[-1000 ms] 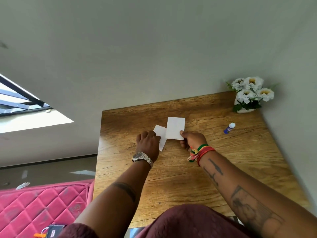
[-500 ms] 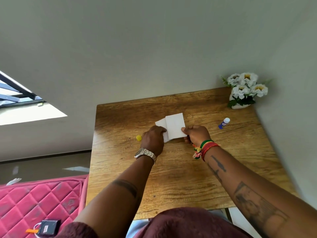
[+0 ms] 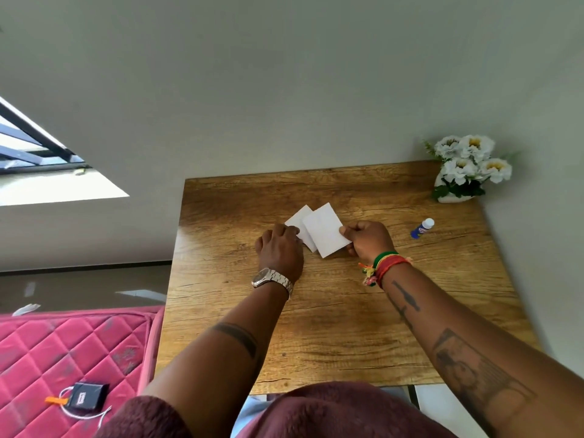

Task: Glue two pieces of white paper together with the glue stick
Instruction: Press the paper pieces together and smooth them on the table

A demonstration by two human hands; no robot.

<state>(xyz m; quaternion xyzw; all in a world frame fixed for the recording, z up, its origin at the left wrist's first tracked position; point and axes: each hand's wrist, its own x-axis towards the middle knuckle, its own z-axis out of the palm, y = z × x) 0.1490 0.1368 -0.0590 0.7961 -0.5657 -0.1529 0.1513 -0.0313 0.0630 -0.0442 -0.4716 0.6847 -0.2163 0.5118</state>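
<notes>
On table (image 3: 316,327): right hand (image 3: 369,240) pinches upper paper (image 3: 324,230); left hand (image 3: 279,251) fingers press lower paper (image 3: 298,218), grip unclear.

Two small white rectangular paper pieces sit mid-table, both turned at an angle. The upper piece (image 3: 324,229) overlaps the right part of the lower piece (image 3: 298,220), which lies flat on the wood. The glue stick (image 3: 422,228), blue-bodied with a white cap on, lies on its side well to their right.
</notes>
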